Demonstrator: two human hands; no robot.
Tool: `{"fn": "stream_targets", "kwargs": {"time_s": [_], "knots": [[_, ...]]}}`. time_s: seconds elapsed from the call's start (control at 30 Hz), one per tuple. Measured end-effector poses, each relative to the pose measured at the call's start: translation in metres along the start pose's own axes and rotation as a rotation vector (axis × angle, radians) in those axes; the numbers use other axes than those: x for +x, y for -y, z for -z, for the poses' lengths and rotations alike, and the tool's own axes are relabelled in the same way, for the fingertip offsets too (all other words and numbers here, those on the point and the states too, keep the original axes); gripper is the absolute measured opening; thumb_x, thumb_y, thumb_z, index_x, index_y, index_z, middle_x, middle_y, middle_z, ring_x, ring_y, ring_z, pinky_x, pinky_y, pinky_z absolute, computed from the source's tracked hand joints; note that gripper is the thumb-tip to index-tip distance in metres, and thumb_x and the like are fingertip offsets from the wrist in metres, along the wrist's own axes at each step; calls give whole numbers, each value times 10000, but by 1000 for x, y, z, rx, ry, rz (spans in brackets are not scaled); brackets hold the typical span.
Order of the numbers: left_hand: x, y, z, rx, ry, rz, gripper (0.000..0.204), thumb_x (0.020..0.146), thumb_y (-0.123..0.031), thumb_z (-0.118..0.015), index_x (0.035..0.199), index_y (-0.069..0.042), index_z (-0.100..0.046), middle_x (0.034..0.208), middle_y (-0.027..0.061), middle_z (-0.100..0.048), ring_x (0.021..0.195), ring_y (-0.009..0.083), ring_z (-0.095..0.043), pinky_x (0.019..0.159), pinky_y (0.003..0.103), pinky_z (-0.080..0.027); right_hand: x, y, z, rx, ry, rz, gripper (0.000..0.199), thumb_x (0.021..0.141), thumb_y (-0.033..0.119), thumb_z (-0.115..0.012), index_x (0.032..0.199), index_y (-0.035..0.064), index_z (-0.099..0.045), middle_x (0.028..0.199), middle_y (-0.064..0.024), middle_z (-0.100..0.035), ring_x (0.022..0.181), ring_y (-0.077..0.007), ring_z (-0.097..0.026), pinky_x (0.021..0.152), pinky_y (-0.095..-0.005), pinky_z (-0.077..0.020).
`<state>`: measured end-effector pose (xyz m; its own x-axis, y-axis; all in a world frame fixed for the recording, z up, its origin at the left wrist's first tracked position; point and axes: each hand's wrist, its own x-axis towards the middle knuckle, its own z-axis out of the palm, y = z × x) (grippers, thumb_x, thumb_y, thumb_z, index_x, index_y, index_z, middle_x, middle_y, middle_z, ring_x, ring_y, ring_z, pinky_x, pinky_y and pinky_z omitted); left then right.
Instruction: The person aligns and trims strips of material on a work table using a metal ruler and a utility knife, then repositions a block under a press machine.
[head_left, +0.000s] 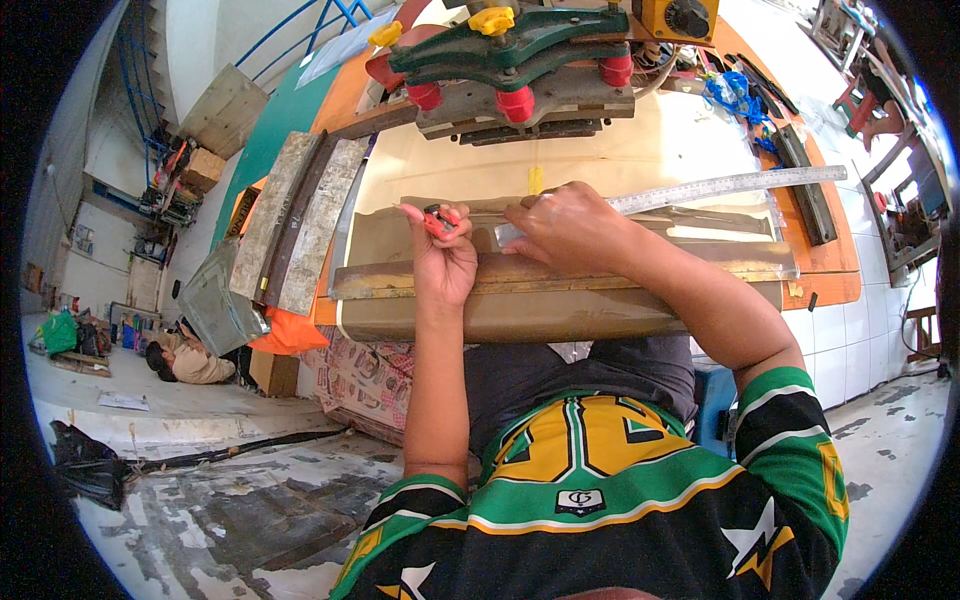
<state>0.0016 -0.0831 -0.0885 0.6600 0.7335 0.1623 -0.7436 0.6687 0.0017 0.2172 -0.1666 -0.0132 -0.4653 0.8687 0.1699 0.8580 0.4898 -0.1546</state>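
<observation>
Worn, patchy grey flooring (260, 530) spreads behind an orange-edged table (835, 288), where a green press frame (505, 50) with red cylindrical feet stands at the far side. Across the table lies a long steel ruler (735, 185), its long axis running left to right and its right end pointing slightly away from the person, over a dark bar (805, 190). Flat, thin and hard-edged, it carries fine markings (too small to read). The right hand (565, 228) closes its fingers over the ruler's left end, thumb and fingertips gripping it. The left hand (445, 265), raised just beside, has its fingers curled around a small red-and-black tool (438, 222); which way that points, I cannot tell. Nearer the body, a straight, brown-stained bar (600, 277) lies across a smooth brown sheet (560, 318), whose front edge curves downward.
</observation>
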Motion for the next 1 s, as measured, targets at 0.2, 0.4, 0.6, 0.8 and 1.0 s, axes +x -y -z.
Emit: {"fn": "stream_targets", "kwargs": {"time_s": [0.2,0.4,0.6,0.8,1.0], "knots": [[-4,8,-4,506,-131,-214,554,983,-517,-595,1111,21,-560,886,81,-539,658,131,-532,544,198,-498,0,-3,-2,-3,-45,-1,382,951,374,-641,1095,21,-631,924,-194,-719,859,-356,-726,710,-474,-573],[-3,43,-19,1134,-370,-478,475,1038,-522,-506,1169,-72,-587,825,15,-578,619,94,-548,546,220,-465,3,-7,1,26,-156,12,370,940,339,-659,1118,22,-596,1020,-186,-686,894,-356,-718,721,-465,-588],[-4,44,-20,1374,-233,-454,469,1076,-491,-443,1241,-77,-585,763,-15,-564,618,70,-541,542,219,-448,3,-11,-2,67,-283,46,332,943,309,-654,1097,20,-603,1035,-179,-673,893,-365,-707,733,-473,-589],[-4,46,-20,1486,-174,-511,526,1081,-505,-407,1337,-69,-555,760,-16,-567,629,64,-532,553,218,-436,3,-13,-6,33,-227,49,329,924,306,-672,1057,7,-636,1043,-181,-667,937,-358,-700,783,-460,-584],[-4,51,-26,1525,-85,-530,653,1047,-563,-452,1399,-20,-538,808,-9,-553,661,70,-518,585,225,-433,3,-15,-9,2,-174,37,368,902,320,-697,1079,0,-651,1090,-176,-671,1055,-346,-672,903,-457,-543]]}}
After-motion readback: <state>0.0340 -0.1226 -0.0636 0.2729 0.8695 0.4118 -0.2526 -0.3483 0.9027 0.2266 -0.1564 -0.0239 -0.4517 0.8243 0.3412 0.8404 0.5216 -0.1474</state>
